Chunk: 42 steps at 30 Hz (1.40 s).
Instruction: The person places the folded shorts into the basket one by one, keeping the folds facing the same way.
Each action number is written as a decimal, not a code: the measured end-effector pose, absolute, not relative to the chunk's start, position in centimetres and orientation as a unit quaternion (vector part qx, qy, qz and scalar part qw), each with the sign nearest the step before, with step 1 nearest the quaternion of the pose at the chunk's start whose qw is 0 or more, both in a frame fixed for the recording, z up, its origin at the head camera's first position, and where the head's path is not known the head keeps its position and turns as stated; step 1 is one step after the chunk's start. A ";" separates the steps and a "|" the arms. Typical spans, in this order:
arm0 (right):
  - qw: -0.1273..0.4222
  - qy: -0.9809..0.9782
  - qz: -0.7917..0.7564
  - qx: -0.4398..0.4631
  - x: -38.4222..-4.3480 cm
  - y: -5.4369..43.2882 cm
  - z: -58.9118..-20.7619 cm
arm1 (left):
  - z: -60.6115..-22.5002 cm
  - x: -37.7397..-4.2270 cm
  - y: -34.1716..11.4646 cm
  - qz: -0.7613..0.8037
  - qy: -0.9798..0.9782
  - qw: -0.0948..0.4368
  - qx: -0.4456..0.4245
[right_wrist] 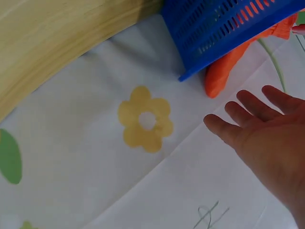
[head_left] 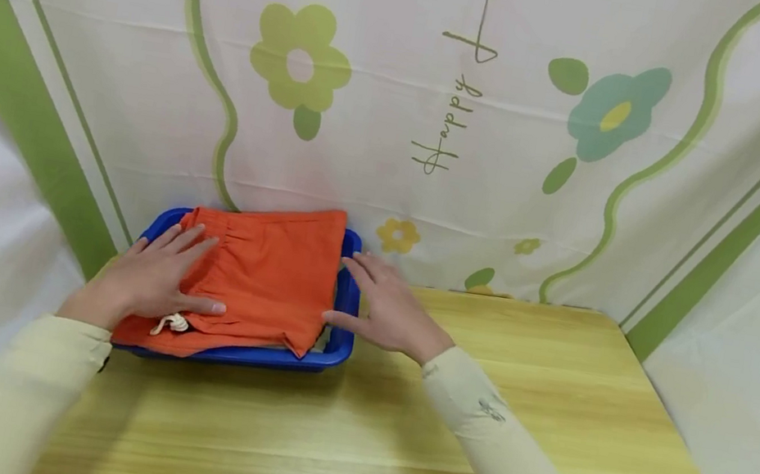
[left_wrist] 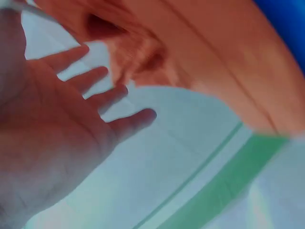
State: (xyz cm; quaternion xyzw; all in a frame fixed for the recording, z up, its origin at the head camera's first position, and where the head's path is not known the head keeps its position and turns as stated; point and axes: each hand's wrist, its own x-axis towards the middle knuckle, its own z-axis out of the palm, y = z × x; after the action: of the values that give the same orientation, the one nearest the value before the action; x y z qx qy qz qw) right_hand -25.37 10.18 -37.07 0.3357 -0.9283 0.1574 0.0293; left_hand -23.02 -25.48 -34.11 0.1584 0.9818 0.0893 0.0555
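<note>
Folded orange shorts (head_left: 278, 270) with a gathered waistband and a white drawstring (head_left: 170, 323) lie in a blue plastic basket (head_left: 336, 350). The cloth covers most of the basket and hangs over its near left rim. My left hand (head_left: 153, 280) is spread over the waistband side, fingers straight; in the left wrist view its palm (left_wrist: 57, 124) shows with nothing held. At the basket's right side is my right hand (head_left: 394, 310), fingers extended and thumb near the cloth's edge. From the right wrist view, the right hand (right_wrist: 274, 138) is apart from the slotted basket wall (right_wrist: 214, 33).
The basket stands at the back left of a wooden table (head_left: 471, 417). Behind it hangs a white cloth (head_left: 386, 105) printed with flowers and lettering. More white cloth with green stripes encloses the left and right sides. Something pale shows under the shorts.
</note>
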 end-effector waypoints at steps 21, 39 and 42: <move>-0.129 -0.947 -0.020 0.292 -29.0 4.7 -37.1 | -35.1 -25.1 -26.2 0.041 0.978 0.152 0.135; -0.137 -0.946 -0.097 0.278 -28.8 2.9 -37.3 | -36.2 -25.5 -26.0 0.005 0.973 0.172 0.152; -0.133 -0.945 -0.098 0.281 -28.9 2.9 -37.4 | -36.3 -25.6 -26.0 0.004 0.973 0.170 0.154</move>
State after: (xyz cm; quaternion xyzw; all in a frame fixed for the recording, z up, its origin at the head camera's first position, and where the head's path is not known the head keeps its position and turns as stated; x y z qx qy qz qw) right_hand -28.85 2.86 -37.38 0.2813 -0.9453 -0.0984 -0.1327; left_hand -25.62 -26.04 -36.31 0.1537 0.9734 0.0044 0.1700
